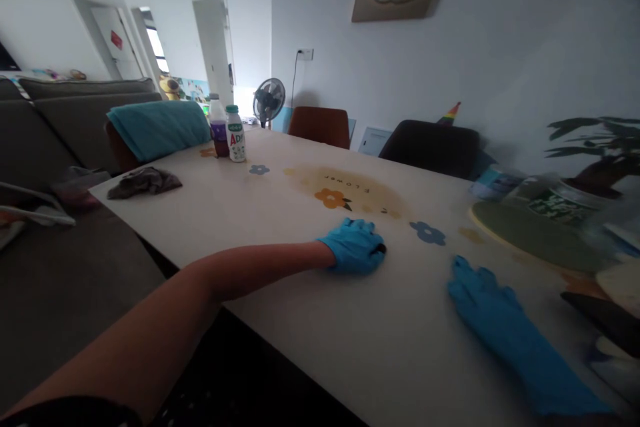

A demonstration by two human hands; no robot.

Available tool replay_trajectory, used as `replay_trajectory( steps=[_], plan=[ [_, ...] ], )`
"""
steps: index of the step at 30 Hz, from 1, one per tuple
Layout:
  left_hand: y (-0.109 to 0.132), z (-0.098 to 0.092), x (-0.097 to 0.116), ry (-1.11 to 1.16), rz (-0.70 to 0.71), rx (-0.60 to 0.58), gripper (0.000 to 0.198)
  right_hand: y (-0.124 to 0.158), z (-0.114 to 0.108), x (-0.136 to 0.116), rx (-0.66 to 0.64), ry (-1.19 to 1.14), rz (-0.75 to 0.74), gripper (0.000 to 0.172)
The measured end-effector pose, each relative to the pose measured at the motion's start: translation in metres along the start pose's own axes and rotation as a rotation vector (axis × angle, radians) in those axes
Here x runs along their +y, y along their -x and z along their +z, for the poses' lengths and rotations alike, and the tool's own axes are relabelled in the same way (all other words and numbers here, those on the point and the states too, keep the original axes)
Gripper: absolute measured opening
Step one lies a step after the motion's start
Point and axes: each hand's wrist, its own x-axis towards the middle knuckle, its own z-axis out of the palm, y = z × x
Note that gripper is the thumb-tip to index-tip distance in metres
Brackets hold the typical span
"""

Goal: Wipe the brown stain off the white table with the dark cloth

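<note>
Your counter point(280, 213) reads "Flower", a bottle point(236, 137) "AD"; your right hand point(483, 293) is open, your left hand point(353, 247) hides its grip, state unclear.

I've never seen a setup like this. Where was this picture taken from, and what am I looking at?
There's no machine here: this is a person at work, seen from a camera worn on the head, looking forward and down. It's a single view.

The blue-gloved left hand rests on a white table with printed flowers. A small dark patch shows by its thumb; I can't tell whether that's something held. The blue-gloved right hand is open over the tabletop, with nothing visibly held.

Towards the far left stand a green-capped bottle and a purple-labelled bottle, with a crumpled dark cloth nearer. On the right lies a round green mat, near a potted plant.
</note>
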Motion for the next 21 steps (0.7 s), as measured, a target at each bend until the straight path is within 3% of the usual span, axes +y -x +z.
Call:
replay_trajectory(
  steps=[5,10,15,21],
  plan=[
    [-0.032,0.015,0.051,0.02,0.103,0.015,0.05,0.001,-0.01,-0.004,-0.032,-0.122,0.038,0.089],
    [-0.039,0.016,0.066,-0.006,0.151,-0.012,0.055,0.001,-0.008,-0.002,-0.017,-0.145,0.028,0.088],
    [-0.023,0.011,0.04,0.034,0.213,-0.049,0.052,-0.001,0.01,0.013,-0.018,-0.186,0.025,0.091],
    [0.023,-0.004,-0.029,0.159,0.152,-0.089,0.046,-0.001,0.029,0.031,0.004,-0.15,-0.033,0.082]
  ],
)
